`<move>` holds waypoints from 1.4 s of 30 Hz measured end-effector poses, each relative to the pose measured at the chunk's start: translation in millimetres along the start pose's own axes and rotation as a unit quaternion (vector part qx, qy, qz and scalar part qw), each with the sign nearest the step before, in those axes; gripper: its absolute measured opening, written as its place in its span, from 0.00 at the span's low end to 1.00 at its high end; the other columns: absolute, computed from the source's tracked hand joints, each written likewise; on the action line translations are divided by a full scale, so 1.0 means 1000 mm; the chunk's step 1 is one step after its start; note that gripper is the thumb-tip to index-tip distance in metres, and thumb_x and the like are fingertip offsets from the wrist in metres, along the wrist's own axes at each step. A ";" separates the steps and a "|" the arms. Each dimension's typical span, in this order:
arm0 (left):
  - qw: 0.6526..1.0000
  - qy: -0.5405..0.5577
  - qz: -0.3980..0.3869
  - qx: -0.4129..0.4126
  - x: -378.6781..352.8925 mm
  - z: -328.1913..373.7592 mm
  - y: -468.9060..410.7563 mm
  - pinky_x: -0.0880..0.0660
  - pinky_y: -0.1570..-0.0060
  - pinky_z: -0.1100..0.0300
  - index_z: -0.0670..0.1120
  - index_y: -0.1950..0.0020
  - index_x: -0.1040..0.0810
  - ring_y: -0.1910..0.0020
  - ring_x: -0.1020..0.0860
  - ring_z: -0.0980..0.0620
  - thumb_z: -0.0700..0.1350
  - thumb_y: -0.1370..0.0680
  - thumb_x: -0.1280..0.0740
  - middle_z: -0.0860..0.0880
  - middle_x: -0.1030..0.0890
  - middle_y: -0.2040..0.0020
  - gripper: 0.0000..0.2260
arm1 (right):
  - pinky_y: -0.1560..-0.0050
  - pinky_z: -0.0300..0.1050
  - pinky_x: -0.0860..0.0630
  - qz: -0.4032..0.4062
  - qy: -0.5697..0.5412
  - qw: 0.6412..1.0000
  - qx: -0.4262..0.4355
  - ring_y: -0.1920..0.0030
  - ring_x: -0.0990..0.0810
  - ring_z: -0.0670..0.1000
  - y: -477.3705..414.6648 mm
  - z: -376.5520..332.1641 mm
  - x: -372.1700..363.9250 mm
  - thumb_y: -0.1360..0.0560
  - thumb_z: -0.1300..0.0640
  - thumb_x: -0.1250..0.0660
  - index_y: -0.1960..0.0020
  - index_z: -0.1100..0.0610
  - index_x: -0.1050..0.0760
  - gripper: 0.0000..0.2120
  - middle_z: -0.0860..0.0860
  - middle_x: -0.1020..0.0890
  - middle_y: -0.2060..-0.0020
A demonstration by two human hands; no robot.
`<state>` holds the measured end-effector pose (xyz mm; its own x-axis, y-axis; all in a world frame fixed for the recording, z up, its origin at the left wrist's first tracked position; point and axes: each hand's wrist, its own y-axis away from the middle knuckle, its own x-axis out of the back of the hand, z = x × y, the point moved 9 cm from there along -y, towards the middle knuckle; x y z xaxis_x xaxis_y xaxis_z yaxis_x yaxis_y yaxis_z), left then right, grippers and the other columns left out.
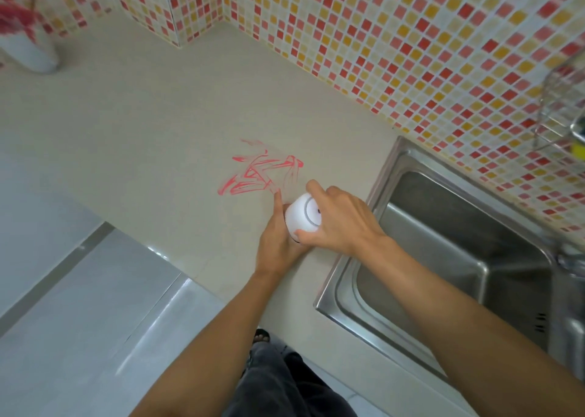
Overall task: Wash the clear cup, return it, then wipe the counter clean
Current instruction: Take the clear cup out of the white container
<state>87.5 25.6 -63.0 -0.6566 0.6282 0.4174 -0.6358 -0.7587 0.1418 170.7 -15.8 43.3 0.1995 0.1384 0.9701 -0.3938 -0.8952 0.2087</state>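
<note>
Both my hands hold a container with a white domed cap [304, 214] just above the beige counter [142, 131], close to the sink's left rim. My left hand [275, 242] wraps the body from the left and hides it. My right hand [345, 217] grips the cap from the right, with the index finger laid over its top. A red smeared stain [259, 173] marks the counter just beyond the container, up and to the left. I cannot tell whether the hidden body is the clear cup.
A steel sink [443, 242] lies to the right, with a tap base [569, 258] at its far right. A wire rack [560, 109] with something yellow [577, 150] hangs on the tiled wall. A white vase [28, 52] stands at the far left.
</note>
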 end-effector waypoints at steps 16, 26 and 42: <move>1.000 -0.028 -0.004 0.005 0.000 0.001 0.004 0.31 0.44 0.63 0.49 0.22 0.50 0.33 0.28 0.53 0.55 0.34 0.22 0.58 0.28 0.32 0.50 | 0.48 0.49 0.25 0.027 -0.248 0.963 -0.100 0.47 0.26 0.52 0.014 0.071 0.084 0.36 0.42 0.25 0.35 0.41 0.40 0.35 0.50 0.26 0.44; 0.999 -0.031 0.017 0.014 0.001 -0.001 0.003 0.29 0.47 0.63 0.52 0.32 0.35 0.39 0.25 0.54 0.56 0.35 0.22 0.57 0.26 0.38 0.36 | 0.51 0.52 0.19 0.081 -0.659 0.677 -0.317 0.47 0.19 0.53 0.017 0.137 -0.070 0.32 0.60 0.26 0.36 0.53 0.35 0.29 0.54 0.24 0.41; 0.998 -0.041 0.040 0.004 0.000 0.000 0.003 0.27 0.43 0.59 0.55 0.31 0.36 0.37 0.25 0.54 0.59 0.36 0.22 0.57 0.27 0.35 0.38 | 0.37 0.43 0.28 0.173 -0.486 0.828 -0.220 0.37 0.26 0.43 -0.001 0.127 -0.084 0.42 0.52 0.20 0.29 0.48 0.40 0.46 0.45 0.25 0.37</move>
<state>85.4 22.9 -62.2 -0.6692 0.5493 0.5004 -0.5789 -0.8076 0.1124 268.5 -80.3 -54.6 0.5504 -0.6919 0.4673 -0.8242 -0.5397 0.1716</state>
